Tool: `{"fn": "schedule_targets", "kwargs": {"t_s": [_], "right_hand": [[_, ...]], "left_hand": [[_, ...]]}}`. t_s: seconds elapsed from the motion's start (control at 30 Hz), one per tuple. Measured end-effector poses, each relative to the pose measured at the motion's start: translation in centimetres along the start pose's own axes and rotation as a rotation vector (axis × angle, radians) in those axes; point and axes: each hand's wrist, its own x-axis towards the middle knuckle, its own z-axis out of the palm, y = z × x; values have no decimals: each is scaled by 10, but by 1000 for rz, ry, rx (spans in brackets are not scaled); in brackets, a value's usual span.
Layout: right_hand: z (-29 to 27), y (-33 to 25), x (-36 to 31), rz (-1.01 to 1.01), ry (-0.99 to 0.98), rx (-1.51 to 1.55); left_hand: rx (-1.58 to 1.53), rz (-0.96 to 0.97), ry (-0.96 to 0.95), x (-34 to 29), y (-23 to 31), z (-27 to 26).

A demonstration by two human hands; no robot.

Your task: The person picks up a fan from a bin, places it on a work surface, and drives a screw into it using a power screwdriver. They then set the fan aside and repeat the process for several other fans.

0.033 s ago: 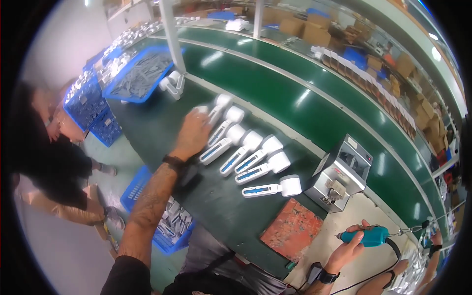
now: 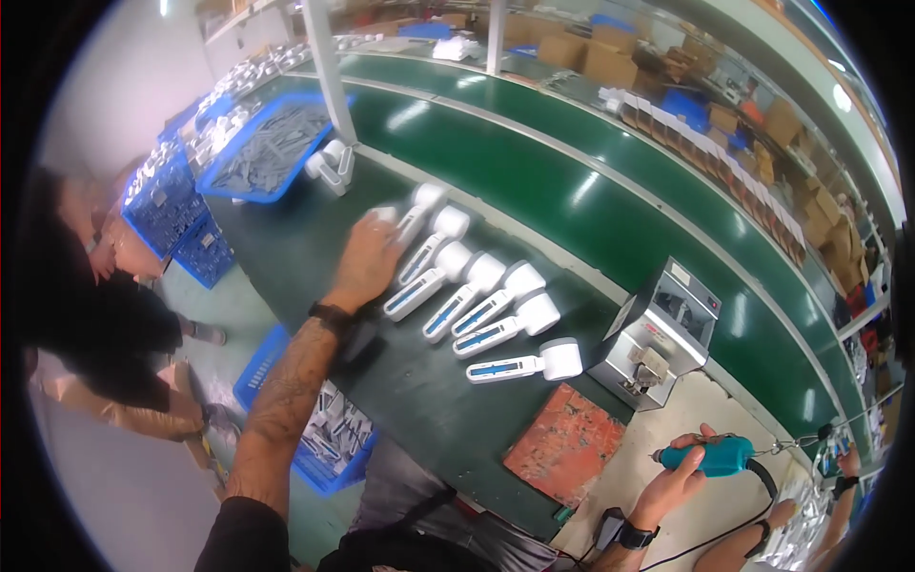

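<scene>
My left hand (image 2: pixel 370 259) is at the far left end of a row of white handheld devices, its fingers curled over one white device (image 2: pixel 384 214) that they mostly hide. Several more devices lie slanted beside it, each with a round drum-like head and a handle with a blue strip; the closest device (image 2: pixel 503 369) lies nearly level. At the right, my right hand (image 2: pixel 673 484) grips a teal electric screwdriver (image 2: pixel 717 458), its tip pointing left. The screwdriver hangs from a hook and cord and has a black cable.
A metal screw feeder (image 2: pixel 658 338) stands right of the row, near a worn red board (image 2: pixel 564 446). A blue tray (image 2: pixel 276 194) of grey strips sits at the far left. Beyond runs a green conveyor (image 2: pixel 515 157). A blue crate (image 2: pixel 329 477) is below. Other people are at both sides.
</scene>
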Motion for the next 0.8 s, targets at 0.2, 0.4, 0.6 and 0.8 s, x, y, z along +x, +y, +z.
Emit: {"fn": "schedule_targets", "kwargs": {"t_s": [0.2,0.4,0.6,0.8], "right_hand": [[-7,0,3,-1,-16,-33],[0,-2,-3,35,-51,0],[-1,-3,-3,41,-46,4],[-2,0,0,31,-50,11]], "left_hand": [[40,-291,-26,4,8,-19],[-41,-245,-23,21,-38,-14],[-49,-119,-209,26,-15,-8],[51,-244,-203,4,16,-31]]}}
